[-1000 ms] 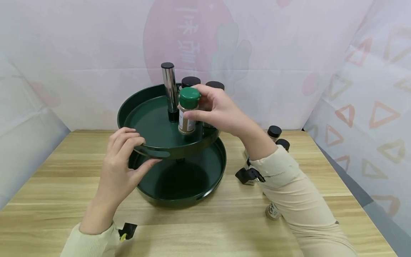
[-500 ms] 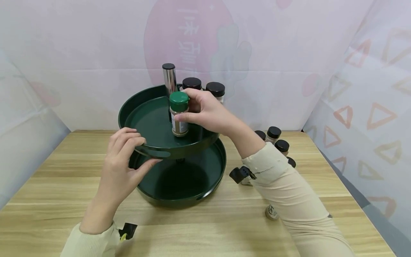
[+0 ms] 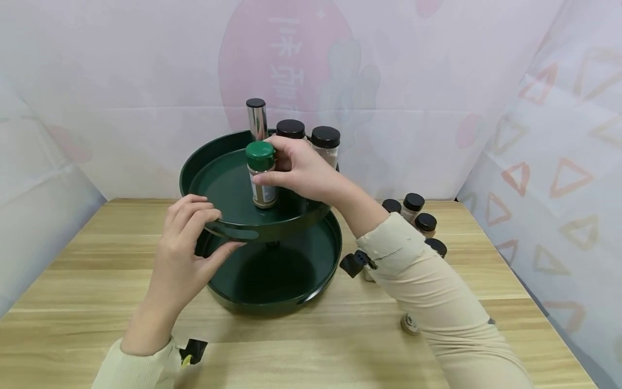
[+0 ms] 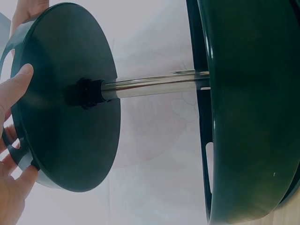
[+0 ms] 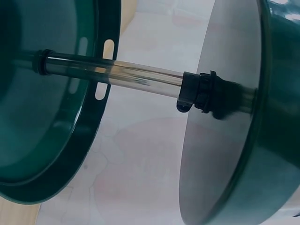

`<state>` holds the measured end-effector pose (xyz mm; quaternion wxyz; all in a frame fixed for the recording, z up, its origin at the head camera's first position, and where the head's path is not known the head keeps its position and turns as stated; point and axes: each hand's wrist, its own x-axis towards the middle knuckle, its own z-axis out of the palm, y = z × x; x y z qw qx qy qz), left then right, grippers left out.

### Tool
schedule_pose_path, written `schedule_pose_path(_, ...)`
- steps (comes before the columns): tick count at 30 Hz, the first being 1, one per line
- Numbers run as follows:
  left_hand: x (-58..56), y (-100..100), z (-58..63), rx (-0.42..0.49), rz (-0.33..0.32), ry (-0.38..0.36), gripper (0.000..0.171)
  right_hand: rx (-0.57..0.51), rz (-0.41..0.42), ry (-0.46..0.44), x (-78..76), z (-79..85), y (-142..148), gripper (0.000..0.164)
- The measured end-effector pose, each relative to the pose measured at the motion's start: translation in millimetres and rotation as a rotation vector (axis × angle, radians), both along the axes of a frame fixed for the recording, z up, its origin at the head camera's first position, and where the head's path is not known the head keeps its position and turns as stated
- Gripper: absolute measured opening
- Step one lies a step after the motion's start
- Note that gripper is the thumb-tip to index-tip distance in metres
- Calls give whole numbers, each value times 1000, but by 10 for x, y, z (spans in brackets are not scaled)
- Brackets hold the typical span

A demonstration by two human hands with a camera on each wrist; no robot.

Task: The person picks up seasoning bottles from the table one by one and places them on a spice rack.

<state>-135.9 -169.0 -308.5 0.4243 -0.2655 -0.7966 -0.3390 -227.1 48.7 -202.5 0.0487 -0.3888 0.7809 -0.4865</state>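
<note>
My right hand (image 3: pixel 303 170) pinches a spice jar (image 3: pixel 264 189) with a green cap (image 3: pixel 259 155) and brown contents. The jar stands upright at the upper tray (image 3: pixel 218 189) of a dark green two-tier stand, in front of its metal pole (image 3: pixel 257 120). Whether its base touches the tray floor, I cannot tell. My left hand (image 3: pixel 182 251) grips the upper tray's front-left rim beside a handle slot, fingers over the edge and thumb underneath. Its underside (image 4: pixel 75 145) appears in the left wrist view. Only the stand shows in the right wrist view; the right hand is out of sight there.
Two black-capped jars (image 3: pixel 326 141) stand behind the right hand on the upper tray. The lower tray (image 3: pixel 272 286) sits below. Several more black-capped jars (image 3: pixel 425 224) stand on the wooden table (image 3: pixel 301 356) at right, partly behind the sleeve; a small jar (image 3: pixel 410 324) lies nearer.
The right hand has carried the green-capped jar leftward and slightly toward the front of the upper tray, uncovering more of the black-capped jars. The left hand keeps its grip on the rim.
</note>
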Motion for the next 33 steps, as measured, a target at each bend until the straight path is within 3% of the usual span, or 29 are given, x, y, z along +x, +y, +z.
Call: schedule_pose_path(33,-30,-31,-47,-16,-8,54,63,66,-11,-69,22,22,-14,50)
